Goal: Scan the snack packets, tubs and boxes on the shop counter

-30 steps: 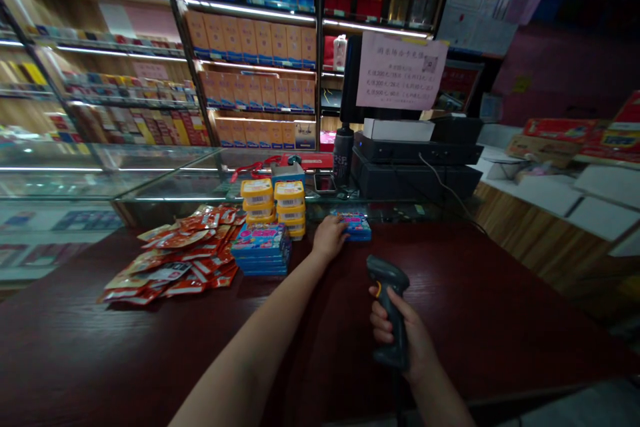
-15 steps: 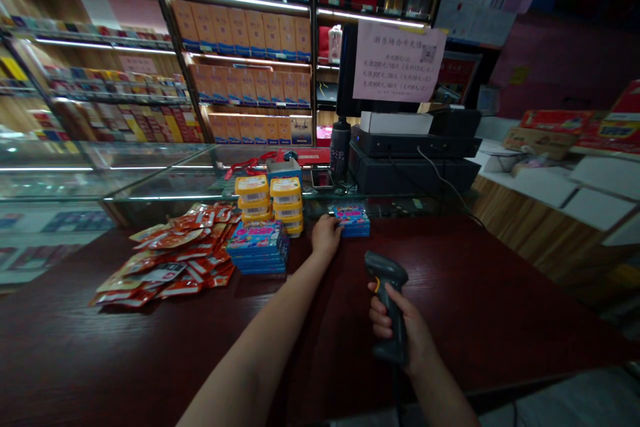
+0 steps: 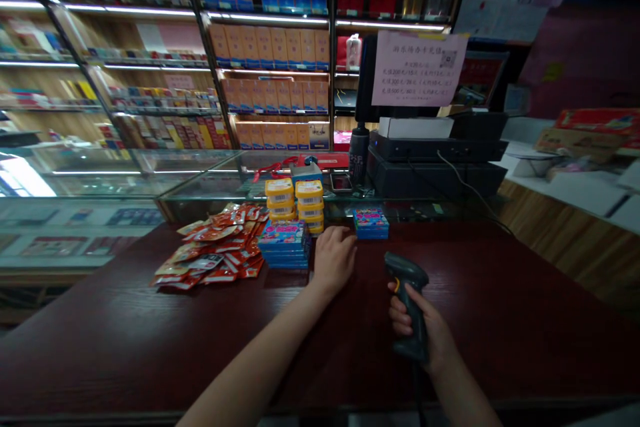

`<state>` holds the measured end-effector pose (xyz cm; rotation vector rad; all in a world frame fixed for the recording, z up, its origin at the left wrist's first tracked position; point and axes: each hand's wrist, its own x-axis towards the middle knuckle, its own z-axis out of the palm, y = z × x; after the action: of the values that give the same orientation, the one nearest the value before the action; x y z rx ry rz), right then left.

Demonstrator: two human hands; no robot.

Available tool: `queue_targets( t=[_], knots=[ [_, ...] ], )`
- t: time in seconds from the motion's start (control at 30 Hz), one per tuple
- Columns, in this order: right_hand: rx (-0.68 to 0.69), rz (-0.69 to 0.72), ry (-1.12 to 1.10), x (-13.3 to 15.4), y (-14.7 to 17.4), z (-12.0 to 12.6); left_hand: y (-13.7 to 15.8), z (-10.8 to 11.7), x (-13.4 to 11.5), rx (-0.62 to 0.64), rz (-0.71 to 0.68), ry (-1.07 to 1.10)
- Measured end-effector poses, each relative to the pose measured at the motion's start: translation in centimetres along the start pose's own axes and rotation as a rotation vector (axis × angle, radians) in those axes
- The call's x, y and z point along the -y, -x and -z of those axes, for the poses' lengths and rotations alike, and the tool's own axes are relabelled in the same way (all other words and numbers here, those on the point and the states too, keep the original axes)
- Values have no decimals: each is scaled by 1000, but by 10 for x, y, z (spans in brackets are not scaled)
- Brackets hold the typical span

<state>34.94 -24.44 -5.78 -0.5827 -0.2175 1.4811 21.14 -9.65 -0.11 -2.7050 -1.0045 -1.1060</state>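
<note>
My right hand [image 3: 420,327] is wrapped round the grip of a dark barcode scanner [image 3: 407,307], its head pointing away from me above the counter. My left hand [image 3: 334,259] is palm down over the wood, fingers loosely bent and apart, with nothing visible in it. Just left of it is a stack of blue, colourfully printed flat boxes [image 3: 285,247]. A smaller stack of the same boxes [image 3: 371,223] stands beyond its fingertips to the right. Yellow tubs [image 3: 310,207] are piled in two columns behind the bigger stack. Orange-red snack packets [image 3: 220,247] lie heaped at the left.
A dark red wooden counter [image 3: 480,320] spans the front. Behind it are a glass case [image 3: 220,180], a phone [image 3: 341,182], a dark bottle [image 3: 358,153] and a monitor with a paper sign [image 3: 419,70]. The scanner's cable [image 3: 419,390] hangs toward me.
My left hand has drawn back from the smaller box stack toward me. The view has turned slightly left. My right hand still holds the scanner.
</note>
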Motion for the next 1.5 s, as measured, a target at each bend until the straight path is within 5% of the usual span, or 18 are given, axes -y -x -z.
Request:
queue_targets(
  t=[0.17, 0.43, 0.67, 0.97, 1.3, 1.5],
  knots=[
    [8, -8, 3, 0, 1, 2, 23, 26, 19, -145, 81, -168],
    [20, 13, -12, -3, 5, 4, 48, 25, 50, -190, 405, -268],
    [20, 13, -17, -2, 5, 4, 48, 30, 54, -165, 343, -173],
    [13, 24, 16, 0, 6, 1, 53, 33, 41, -159, 123, 144],
    [51, 38, 164, -3, 6, -1, 49, -17, 27, -274, 635, 890],
    [42, 28, 274, -5, 8, -5, 48, -30, 34, -260, 695, 882]
  ],
)
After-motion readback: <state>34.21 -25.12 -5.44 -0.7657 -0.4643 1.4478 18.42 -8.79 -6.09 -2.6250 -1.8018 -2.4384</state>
